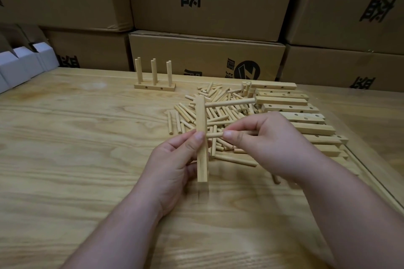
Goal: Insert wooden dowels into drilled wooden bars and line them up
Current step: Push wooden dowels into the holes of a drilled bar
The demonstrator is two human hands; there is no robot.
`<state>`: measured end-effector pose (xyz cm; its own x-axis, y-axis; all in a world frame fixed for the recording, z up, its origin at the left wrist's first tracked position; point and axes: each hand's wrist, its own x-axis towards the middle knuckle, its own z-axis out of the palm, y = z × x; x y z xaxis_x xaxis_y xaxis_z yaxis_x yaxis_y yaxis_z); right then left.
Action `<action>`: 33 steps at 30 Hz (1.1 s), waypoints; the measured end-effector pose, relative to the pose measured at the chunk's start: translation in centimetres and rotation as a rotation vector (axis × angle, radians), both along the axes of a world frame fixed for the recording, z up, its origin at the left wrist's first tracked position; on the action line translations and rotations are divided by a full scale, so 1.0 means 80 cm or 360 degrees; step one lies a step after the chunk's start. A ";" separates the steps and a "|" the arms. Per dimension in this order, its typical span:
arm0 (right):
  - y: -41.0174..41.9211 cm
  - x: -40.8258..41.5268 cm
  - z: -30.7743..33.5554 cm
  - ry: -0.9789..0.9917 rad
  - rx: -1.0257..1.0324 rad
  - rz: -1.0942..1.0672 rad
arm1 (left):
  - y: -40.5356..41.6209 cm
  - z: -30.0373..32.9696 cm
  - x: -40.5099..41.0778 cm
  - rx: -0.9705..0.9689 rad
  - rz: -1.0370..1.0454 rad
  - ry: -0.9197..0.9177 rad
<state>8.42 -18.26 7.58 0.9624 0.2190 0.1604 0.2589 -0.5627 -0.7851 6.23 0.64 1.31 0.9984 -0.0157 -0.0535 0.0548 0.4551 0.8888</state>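
My left hand [175, 164] grips a drilled wooden bar [201, 120] held lengthwise above the table. One dowel [229, 103] sticks out of the bar's far end toward the right. My right hand [269, 144] pinches a second dowel [215, 135] whose tip meets the bar's side near the middle. A pile of loose dowels [220, 113] lies just behind my hands. Several drilled bars [293, 108] are stacked in a row to the right. At the back stand finished bars with upright dowels [154, 76].
The wooden table [76, 137] has a raised edge strip along its right side. Stacked cardboard boxes [207, 6] wall off the back. Small white boxes [24, 65] sit at the far left edge.
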 end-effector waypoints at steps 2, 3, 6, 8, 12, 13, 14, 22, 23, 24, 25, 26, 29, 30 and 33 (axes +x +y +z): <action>0.000 -0.002 0.005 -0.0185 -0.0295 0.0010 | 0.000 -0.001 0.001 0.0005 -0.0032 0.0029; 0.000 -0.004 0.006 -0.0309 -0.0534 0.0030 | -0.001 -0.001 0.001 0.0025 -0.0044 0.0043; 0.007 -0.007 0.003 -0.0511 -0.0941 0.0131 | -0.001 -0.001 0.001 0.0023 -0.0042 0.0082; 0.010 -0.007 -0.004 -0.0470 -0.0897 0.0166 | 0.001 -0.001 0.002 0.0006 -0.0044 0.0109; 0.004 -0.002 -0.013 -0.0215 -0.0612 0.0168 | 0.003 -0.004 0.002 0.0039 -0.0094 0.0086; 0.002 -0.002 -0.013 -0.0172 -0.0542 0.0167 | 0.003 -0.004 0.002 0.0040 -0.0105 0.0072; 0.002 -0.001 -0.014 -0.0158 -0.0502 0.0166 | 0.004 -0.004 0.002 0.0036 -0.0107 0.0060; 0.003 0.006 -0.020 -0.0347 -0.0309 -0.0066 | 0.003 -0.007 0.012 -0.0088 0.0162 0.0116; 0.001 0.007 -0.021 -0.0350 -0.0314 -0.0100 | 0.004 -0.005 0.013 -0.0080 0.0225 0.0164; 0.000 0.008 -0.023 -0.0338 -0.0381 -0.0136 | 0.006 -0.003 0.013 -0.0082 0.0286 0.0205; -0.001 0.010 -0.025 -0.0315 -0.0512 -0.0166 | 0.007 -0.001 0.013 -0.0101 0.0341 0.0246; -0.001 0.012 -0.029 -0.0280 -0.0679 -0.0177 | 0.007 0.001 0.013 -0.0139 0.0388 0.0276; -0.001 0.015 -0.044 -0.0160 -0.1129 -0.0109 | 0.006 0.006 0.012 -0.0239 0.0421 0.0300; -0.002 0.016 -0.048 -0.0151 -0.1190 -0.0075 | 0.007 0.006 0.011 -0.0244 0.0409 0.0297; -0.006 0.019 -0.051 -0.0166 -0.1158 -0.0062 | 0.007 0.006 0.011 -0.0252 0.0377 0.0272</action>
<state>9.94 -18.73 3.54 0.9594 0.2708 0.0785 0.2809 -0.9423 -0.1822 7.08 1.22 1.78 0.9521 0.1942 -0.2363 0.0735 0.6046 0.7931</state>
